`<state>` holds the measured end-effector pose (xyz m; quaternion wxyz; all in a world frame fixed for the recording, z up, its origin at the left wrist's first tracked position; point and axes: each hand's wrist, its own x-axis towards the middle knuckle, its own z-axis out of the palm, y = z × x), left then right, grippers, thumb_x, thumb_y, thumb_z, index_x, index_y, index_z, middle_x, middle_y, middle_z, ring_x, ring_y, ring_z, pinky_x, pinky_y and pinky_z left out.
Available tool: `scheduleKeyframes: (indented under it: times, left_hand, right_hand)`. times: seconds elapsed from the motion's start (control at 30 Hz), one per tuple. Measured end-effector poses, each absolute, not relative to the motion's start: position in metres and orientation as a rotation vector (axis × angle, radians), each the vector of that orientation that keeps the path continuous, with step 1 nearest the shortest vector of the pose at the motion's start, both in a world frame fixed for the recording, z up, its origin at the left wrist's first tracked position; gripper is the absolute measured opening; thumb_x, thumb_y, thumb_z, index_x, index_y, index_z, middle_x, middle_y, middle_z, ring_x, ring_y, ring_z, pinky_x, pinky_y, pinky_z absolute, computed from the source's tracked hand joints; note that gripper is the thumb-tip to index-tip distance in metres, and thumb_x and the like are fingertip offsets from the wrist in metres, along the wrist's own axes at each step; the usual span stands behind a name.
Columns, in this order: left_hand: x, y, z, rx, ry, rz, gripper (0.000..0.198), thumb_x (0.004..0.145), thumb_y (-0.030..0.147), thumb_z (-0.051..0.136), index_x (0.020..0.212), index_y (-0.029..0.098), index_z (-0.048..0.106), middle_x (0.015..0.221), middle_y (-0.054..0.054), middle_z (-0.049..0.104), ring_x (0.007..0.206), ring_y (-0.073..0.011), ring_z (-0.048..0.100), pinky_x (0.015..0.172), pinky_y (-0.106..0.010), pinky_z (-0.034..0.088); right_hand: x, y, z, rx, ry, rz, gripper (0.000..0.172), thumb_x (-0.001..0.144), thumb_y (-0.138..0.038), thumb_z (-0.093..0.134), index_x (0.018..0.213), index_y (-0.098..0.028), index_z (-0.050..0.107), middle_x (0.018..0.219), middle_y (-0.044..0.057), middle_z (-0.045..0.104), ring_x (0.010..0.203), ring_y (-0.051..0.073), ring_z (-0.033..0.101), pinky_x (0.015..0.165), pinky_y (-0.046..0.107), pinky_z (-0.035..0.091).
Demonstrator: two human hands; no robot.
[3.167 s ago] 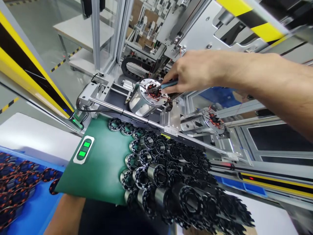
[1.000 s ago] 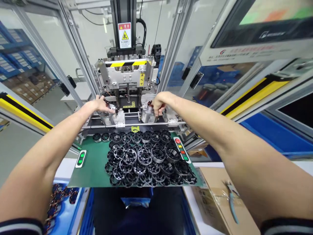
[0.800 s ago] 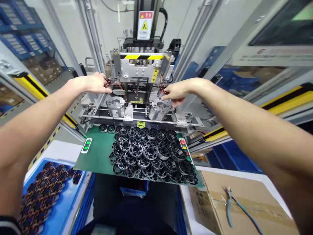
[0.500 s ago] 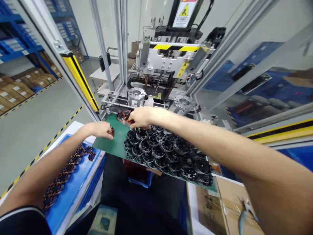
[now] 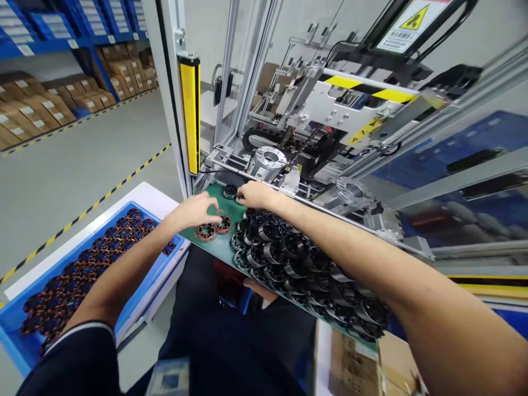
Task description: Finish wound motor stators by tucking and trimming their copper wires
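Two copper-wound stators (image 5: 206, 232) (image 5: 224, 224) lie on the left end of the green mat (image 5: 225, 248). My left hand (image 5: 193, 212) hovers just above them with its fingers spread and nothing in it. My right hand (image 5: 256, 193) reaches across to the mat's far left corner. Its fingertips are next to a single black stator core (image 5: 230, 191), and I cannot see whether they grip anything. A dense pile of black unwound cores (image 5: 289, 258) covers the rest of the mat under my right forearm.
Two empty round metal fixtures (image 5: 269, 159) (image 5: 350, 190) sit on the machine's slide behind the mat. A yellow light curtain post (image 5: 190, 115) stands at the left. A blue tray (image 5: 25, 335) of wound stators sits at my lower left, a cardboard box (image 5: 350, 363) at lower right.
Both hands lifted wound stators off the two fixtures and carried them down to the mat's left end. The stators now lie there, released, and my view has swung left.
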<state>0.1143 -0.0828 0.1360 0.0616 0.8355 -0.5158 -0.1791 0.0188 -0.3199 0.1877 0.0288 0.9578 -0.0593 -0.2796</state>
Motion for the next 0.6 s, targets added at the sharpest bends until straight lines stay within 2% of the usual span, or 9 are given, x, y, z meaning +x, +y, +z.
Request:
scheduleKeyframes:
  times: [0.07, 0.13, 0.2, 0.3, 0.4, 0.5, 0.6]
  left_hand:
    - [0.124, -0.114, 0.13, 2.548, -1.503, -0.462, 0.056, 0.121, 0.056, 0.074, 0.167, 0.024, 0.074, 0.16, -0.017, 0.073, 0.137, -0.0359, 0.078, 0.124, -0.058, 0.064]
    - [0.131, -0.147, 0.116, 2.577, -1.462, -0.449, 0.062, 0.12, 0.043, 0.08, 0.177, 0.023, 0.067, 0.168, -0.019, 0.07, 0.141, -0.0371, 0.077, 0.126, -0.063, 0.064]
    - [0.136, -0.172, 0.099, 2.579, -1.446, -0.47, 0.064, 0.118, 0.039, 0.085, 0.177, 0.022, 0.067, 0.171, -0.02, 0.068, 0.145, -0.0377, 0.076, 0.128, -0.064, 0.065]
    - [0.147, -0.19, 0.081, 2.521, -1.443, -0.492, 0.05, 0.118, 0.037, 0.084, 0.163, 0.019, 0.075, 0.168, -0.018, 0.07, 0.153, -0.0383, 0.071, 0.133, -0.066, 0.061]
    - [0.159, -0.186, 0.082, 2.413, -1.415, -0.535, 0.032, 0.113, 0.032, 0.086, 0.141, 0.017, 0.08, 0.151, -0.015, 0.077, 0.144, -0.0356, 0.073, 0.131, -0.063, 0.06]
    - [0.163, -0.161, 0.101, 2.222, -1.352, -0.557, 0.019, 0.11, 0.033, 0.082, 0.12, 0.018, 0.075, 0.133, -0.012, 0.079, 0.13, -0.0319, 0.075, 0.126, -0.057, 0.06]
    - [0.15, -0.122, 0.131, 1.975, -1.258, -0.554, 0.027, 0.116, 0.047, 0.068, 0.113, 0.021, 0.064, 0.126, -0.012, 0.077, 0.122, -0.0292, 0.075, 0.12, -0.05, 0.064]
  right_hand:
    - [0.02, -0.334, 0.176, 2.909, -0.302, -0.816, 0.044, 0.124, -0.047, 0.081, 0.154, -0.015, 0.081, 0.161, 0.02, 0.08, 0.149, 0.034, 0.079, 0.131, 0.06, 0.066]
    - [0.024, -0.338, 0.159, 2.882, -0.365, -0.844, 0.041, 0.122, -0.045, 0.084, 0.15, -0.015, 0.083, 0.158, 0.018, 0.081, 0.146, 0.033, 0.081, 0.128, 0.059, 0.068]
    - [0.03, -0.336, 0.144, 2.877, -0.402, -0.861, 0.04, 0.12, -0.043, 0.086, 0.149, -0.015, 0.083, 0.157, 0.018, 0.081, 0.144, 0.032, 0.081, 0.127, 0.057, 0.069]
    - [0.04, -0.331, 0.136, 2.905, -0.424, -0.856, 0.039, 0.119, -0.042, 0.088, 0.146, -0.014, 0.083, 0.156, 0.018, 0.081, 0.144, 0.032, 0.081, 0.127, 0.057, 0.068]
    - [0.038, -0.329, 0.15, 2.984, -0.412, -0.835, 0.032, 0.118, -0.039, 0.089, 0.138, -0.014, 0.085, 0.149, 0.016, 0.084, 0.141, 0.032, 0.081, 0.128, 0.059, 0.066]
    - [0.008, -0.332, 0.183, 3.164, -0.382, -0.705, 0.025, 0.117, -0.036, 0.085, 0.132, -0.016, 0.087, 0.146, 0.018, 0.082, 0.146, 0.036, 0.078, 0.134, 0.062, 0.061]
    - [-0.05, -0.336, 0.224, 3.429, -0.378, -0.44, 0.032, 0.12, -0.048, 0.077, 0.132, -0.02, 0.086, 0.157, 0.019, 0.076, 0.158, 0.036, 0.069, 0.14, 0.053, 0.055]
